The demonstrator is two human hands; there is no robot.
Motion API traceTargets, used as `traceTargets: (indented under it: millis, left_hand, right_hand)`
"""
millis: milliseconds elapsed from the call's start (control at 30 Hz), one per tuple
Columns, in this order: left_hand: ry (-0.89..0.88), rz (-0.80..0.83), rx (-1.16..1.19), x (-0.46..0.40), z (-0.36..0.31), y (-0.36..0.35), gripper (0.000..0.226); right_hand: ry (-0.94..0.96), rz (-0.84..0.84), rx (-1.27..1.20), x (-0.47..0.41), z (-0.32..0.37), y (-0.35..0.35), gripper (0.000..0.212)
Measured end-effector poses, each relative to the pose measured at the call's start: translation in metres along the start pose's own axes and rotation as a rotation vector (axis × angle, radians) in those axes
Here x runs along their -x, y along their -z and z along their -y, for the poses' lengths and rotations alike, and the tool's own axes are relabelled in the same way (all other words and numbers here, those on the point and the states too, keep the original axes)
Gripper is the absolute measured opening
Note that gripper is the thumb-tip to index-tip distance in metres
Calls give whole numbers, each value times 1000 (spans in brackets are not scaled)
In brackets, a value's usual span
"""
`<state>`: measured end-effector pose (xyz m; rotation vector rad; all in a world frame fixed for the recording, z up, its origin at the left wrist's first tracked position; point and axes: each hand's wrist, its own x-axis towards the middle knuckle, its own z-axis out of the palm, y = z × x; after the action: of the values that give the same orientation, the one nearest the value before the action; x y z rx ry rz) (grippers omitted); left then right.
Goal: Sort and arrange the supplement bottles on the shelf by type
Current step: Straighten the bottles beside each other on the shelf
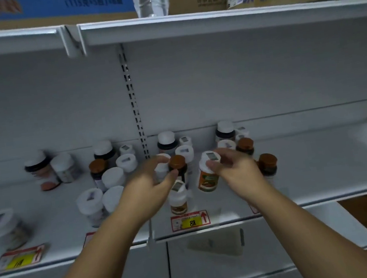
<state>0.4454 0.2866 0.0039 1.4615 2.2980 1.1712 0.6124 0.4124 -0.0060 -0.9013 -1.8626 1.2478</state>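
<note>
left hand (153,180) grips brown-capped bottle (178,166) | right hand (233,167) grips orange-labelled bottle (208,175)

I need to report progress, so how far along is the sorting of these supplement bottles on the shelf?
Early to midway, I'd judge. Partly done: white-capped bottles cluster left of centre. In hand: the right hand grips the cap of a tilted orange-label bottle; the left hand holds a small white bottle beside a brown-capped bottle. Left: brown and white caps stand mixed, and a toppled bottle lies far left.
</note>
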Motion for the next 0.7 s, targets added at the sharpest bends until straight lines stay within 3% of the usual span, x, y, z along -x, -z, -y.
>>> traceTargets:
  millis: [267,433,533,600,700]
  left_hand:
    - [89,39,-43,-5,15,5,36]
    - [91,42,-35,-9,18,6,35]
    - [73,62,-66,-14,18,10,38]
    - [58,81,-79,-18,20,17,41]
    - [45,94,-122,-22,27,32,48]
  right_hand:
    - [-159,289,349,-16,-31,-27,35]
    - [-162,296,387,-18,-36,-30,32]
    - [-157,310,432,-19,-33,-27,45]
    - [-145,237,393,-20,-24,-23,53]
    - [11,144,391,-28,4,-27,46]
